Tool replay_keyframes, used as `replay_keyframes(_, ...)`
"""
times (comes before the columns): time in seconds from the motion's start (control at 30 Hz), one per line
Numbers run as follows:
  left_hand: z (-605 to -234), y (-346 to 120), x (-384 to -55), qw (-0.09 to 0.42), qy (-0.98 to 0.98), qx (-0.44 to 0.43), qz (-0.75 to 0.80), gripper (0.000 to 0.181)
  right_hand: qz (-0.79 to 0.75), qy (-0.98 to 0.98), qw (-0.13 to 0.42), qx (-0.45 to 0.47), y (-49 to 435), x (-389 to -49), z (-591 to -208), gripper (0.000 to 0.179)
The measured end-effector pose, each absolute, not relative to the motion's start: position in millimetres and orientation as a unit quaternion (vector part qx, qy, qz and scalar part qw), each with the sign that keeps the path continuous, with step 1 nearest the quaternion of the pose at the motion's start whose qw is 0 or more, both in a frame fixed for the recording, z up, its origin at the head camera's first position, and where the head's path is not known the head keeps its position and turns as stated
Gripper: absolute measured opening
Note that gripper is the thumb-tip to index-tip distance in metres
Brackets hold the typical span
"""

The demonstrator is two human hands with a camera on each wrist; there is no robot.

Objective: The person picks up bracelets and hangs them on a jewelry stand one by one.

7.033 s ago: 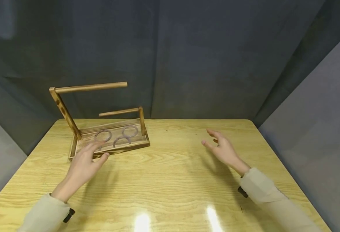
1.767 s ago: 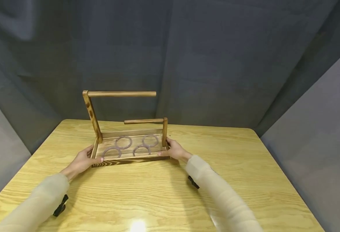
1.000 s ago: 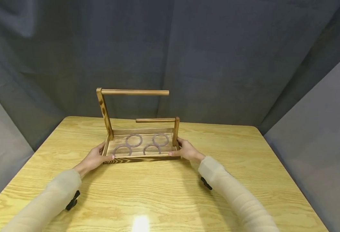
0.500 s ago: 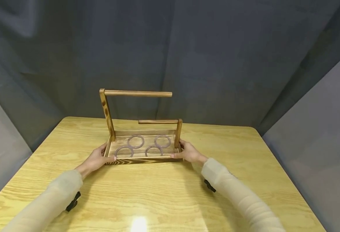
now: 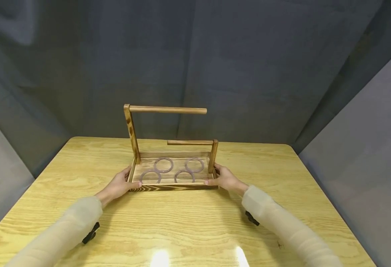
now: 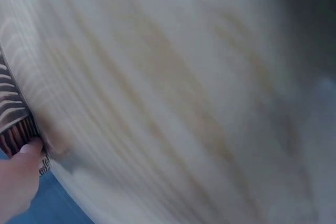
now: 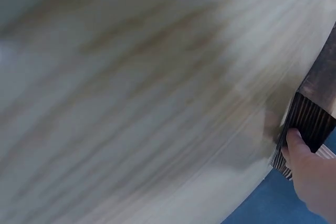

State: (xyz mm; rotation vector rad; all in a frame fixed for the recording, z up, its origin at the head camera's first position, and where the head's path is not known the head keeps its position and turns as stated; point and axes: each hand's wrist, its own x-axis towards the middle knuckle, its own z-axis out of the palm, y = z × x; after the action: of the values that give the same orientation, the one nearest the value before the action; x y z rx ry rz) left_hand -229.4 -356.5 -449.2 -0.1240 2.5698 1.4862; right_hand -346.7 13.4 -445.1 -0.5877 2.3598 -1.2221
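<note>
Head view, wooden rack [image 5: 175, 188]: upright near the middle of the table [image 5: 182, 218], toward its far edge, between the two hands
Head view, left hand [image 5: 116, 185]: fingers clamped on the rack's left end, thumb along the front wall
Head view, right hand [image 5: 229, 181]: fingers clamped on the right end, just beside the short post [image 5: 213, 157], thumb on the front wall
Head view, rods: upper rod [image 5: 168, 109] runs rightward from the tall post [image 5: 132, 134]; lower rod [image 5: 190, 142] runs leftward from the short post
Head view, rings [image 5: 163, 171]: four, purplish, within the rack's low walls, two behind two
Head view, surroundings: dark curtain [image 5: 235, 74] behind the table; pale left sleeve [image 5: 78, 217] and right sleeve [image 5: 282, 226]
Left wrist view: thumb pressed to a striped corner of the rack at the left edge; blurred table grain fills most; blue surface [image 6: 55, 203] below
Right wrist view: thumb pressed to the rack's dark ribbed corner at the right edge; other fingers mostly hidden
</note>
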Motion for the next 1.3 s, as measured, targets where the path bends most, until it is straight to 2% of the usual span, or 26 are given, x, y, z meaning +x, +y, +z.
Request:
replay_keyframes(0.57,-451,-359,-230,0.088,0.852,-0.033,0.515,0.093,-0.422,0.858,0.217,-0.195,14,-343,-444,0.096)
replay_keyframes(0.87,-456,-353,-227,0.072,0.838,-0.041,0.540,0.091,-0.441,0.844,0.224,-0.207,19,-343,-447,0.098)
replay_keyframes(1.3,-455,-354,-228,0.065,0.830,-0.050,0.551,0.093,-0.432,0.852,0.213,-0.206,16,-346,-450,0.100)
